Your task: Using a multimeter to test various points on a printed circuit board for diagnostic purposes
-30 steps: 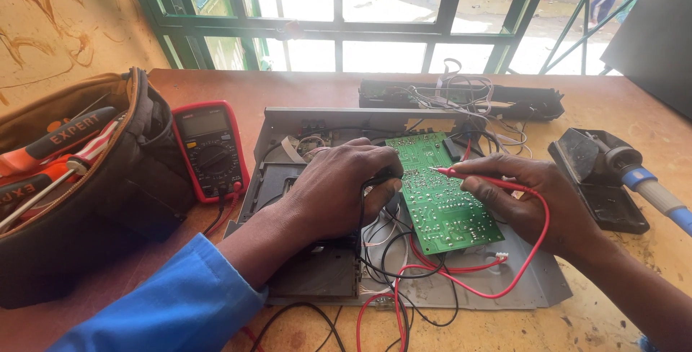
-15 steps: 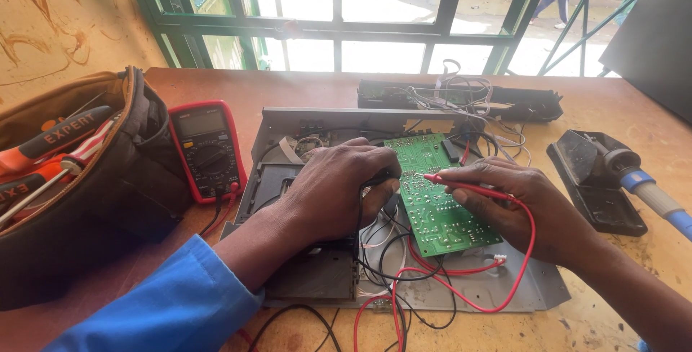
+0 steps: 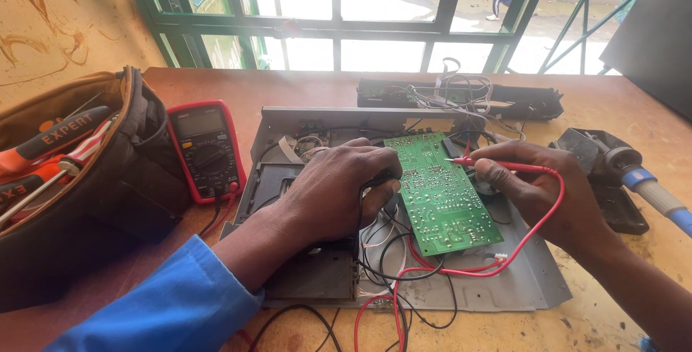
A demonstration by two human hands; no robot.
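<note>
A green circuit board (image 3: 440, 193) stands tilted over an open grey metal chassis (image 3: 526, 280) on the wooden table. My left hand (image 3: 339, 190) rests on the chassis at the board's left edge, fingers curled around a black probe with its black lead running below. My right hand (image 3: 537, 193) pinches a red test probe (image 3: 490, 164) whose tip touches the board's upper right edge; its red lead (image 3: 504, 262) loops under the board. A red multimeter (image 3: 205, 150) lies left of the chassis.
An open dark tool bag (image 3: 72, 179) with orange-handled screwdrivers sits at far left. A soldering iron on its black stand (image 3: 613, 179) is at right. A black panel with loose wires (image 3: 461, 96) lies by the green-framed window.
My right hand with the red probe has shifted slightly up and left along the board's right edge. My left hand has stayed at the board's left edge.
</note>
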